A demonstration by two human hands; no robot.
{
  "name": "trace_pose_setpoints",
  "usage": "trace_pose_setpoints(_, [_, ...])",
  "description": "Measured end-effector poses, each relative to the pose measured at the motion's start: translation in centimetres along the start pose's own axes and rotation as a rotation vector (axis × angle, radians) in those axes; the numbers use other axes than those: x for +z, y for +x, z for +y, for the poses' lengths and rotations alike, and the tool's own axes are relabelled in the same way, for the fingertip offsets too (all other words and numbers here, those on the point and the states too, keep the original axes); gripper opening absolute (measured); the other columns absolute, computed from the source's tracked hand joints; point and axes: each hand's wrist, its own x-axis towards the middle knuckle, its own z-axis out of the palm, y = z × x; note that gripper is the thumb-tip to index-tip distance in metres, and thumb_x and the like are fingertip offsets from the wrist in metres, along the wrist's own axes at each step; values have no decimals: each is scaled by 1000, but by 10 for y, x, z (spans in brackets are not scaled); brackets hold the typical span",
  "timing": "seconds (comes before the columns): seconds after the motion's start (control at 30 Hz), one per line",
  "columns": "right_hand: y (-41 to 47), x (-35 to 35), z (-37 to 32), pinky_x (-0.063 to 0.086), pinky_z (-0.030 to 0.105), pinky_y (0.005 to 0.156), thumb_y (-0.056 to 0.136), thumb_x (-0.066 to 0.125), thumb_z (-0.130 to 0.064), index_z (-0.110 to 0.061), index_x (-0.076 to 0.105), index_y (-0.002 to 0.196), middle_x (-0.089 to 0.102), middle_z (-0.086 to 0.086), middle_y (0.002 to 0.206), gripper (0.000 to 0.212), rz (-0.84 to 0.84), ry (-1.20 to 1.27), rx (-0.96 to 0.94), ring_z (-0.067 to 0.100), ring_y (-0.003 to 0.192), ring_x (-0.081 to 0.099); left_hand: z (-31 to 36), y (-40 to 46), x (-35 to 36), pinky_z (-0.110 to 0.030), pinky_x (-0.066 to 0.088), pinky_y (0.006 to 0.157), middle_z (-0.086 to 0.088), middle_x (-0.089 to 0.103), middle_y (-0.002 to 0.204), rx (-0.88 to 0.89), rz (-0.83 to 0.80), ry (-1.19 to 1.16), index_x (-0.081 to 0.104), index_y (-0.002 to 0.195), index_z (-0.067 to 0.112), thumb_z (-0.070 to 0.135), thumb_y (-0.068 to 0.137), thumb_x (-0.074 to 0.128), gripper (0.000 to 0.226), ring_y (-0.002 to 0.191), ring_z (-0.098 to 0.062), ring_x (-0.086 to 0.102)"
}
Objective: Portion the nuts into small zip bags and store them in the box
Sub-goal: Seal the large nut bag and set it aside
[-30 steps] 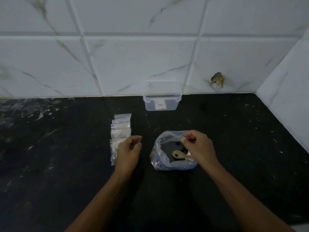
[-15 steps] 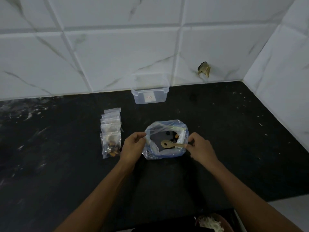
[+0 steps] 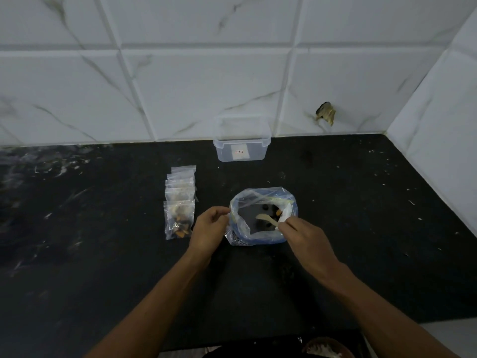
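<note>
One view only, from a head-worn wide-angle camera looking forward and steeply down over the black worktop (image 3: 335,254). It faces the white marble-tiled back wall (image 3: 206,94), which fills the upper third, and takes in the side wall (image 3: 438,140) meeting it at the worktop's far right corner. Both forearms enter from the bottom edge, so the camera sits close above the worktop's near edge. Tile lines bow from lens distortion. No second view shares the scene.
</note>
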Motion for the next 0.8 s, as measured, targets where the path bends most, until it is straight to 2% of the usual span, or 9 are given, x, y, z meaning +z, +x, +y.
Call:
trace_pose_setpoints(0.13, [-3,-2,5,54,23,54,70,79,-3,-6,70,91,65,6,80,23,130,0,4,14,66,63,0,-2,0,-47,55,94,-3,72,103,-5,26,3,67,100,23,13,96,53,18,99,-21,68])
trace_pose_setpoints(0.2, [-3,-5,4,54,27,53,73,76,2,-4,70,90,65,8,79,19,204,73,68,16,65,62,1,-2,1,-42,55,92,-3,70,101,2,42,-13,66,96,24,10,96,52,20,99,-20,67])
trace_pose_setpoints(0.23, [-3,-9,1,54,27,55,77,74,3,-4,70,90,65,6,79,15,230,178,166,15,66,62,1,-2,1,-39,55,91,-2,69,100,7,45,-19,65,95,25,9,97,52,21,98,-20,66])
trace_pose_setpoints(0.3, [0,-20,-4,55,22,59,85,67,-2,-10,69,89,66,1,79,9,256,474,500,10,67,64,2,-3,0,-37,55,88,-1,67,100,8,49,-25,64,95,25,9,98,51,21,95,-17,65])
trace_pose_setpoints(0.4, [5,-33,-4,56,24,60,91,60,-6,-10,69,91,69,6,80,10,157,986,971,14,70,68,0,0,-4,-37,54,91,3,64,99,-11,52,-44,63,101,22,9,99,49,19,94,-13,62])
trace_pose_setpoints(0.47, [5,-40,-2,54,26,60,93,58,-6,-6,69,96,70,10,82,12,100,1214,1112,16,70,67,-2,1,-6,-39,52,96,4,62,102,-19,56,-51,62,106,21,10,99,50,18,100,-15,61])
trace_pose_setpoints(0.6, [-2,-43,-3,53,27,61,94,56,-8,-5,69,101,68,12,87,14,-154,1377,1159,16,72,64,-7,2,-11,-43,51,100,4,60,107,-32,60,-71,62,104,24,10,99,51,19,105,-15,60])
trace_pose_setpoints(0.7, [-9,-34,-10,52,26,60,93,58,-9,-4,69,102,69,11,86,15,-369,1353,1145,16,71,64,-9,3,-12,-44,51,100,1,61,110,-46,71,-75,62,105,25,11,98,51,19,107,-16,60])
trace_pose_setpoints(0.8, [-18,-17,-19,53,25,60,93,58,-8,-3,69,100,69,12,85,14,-473,1309,1171,16,69,65,-10,3,-13,-44,50,101,2,60,111,-60,79,-85,62,108,24,11,98,51,19,107,-16,60])
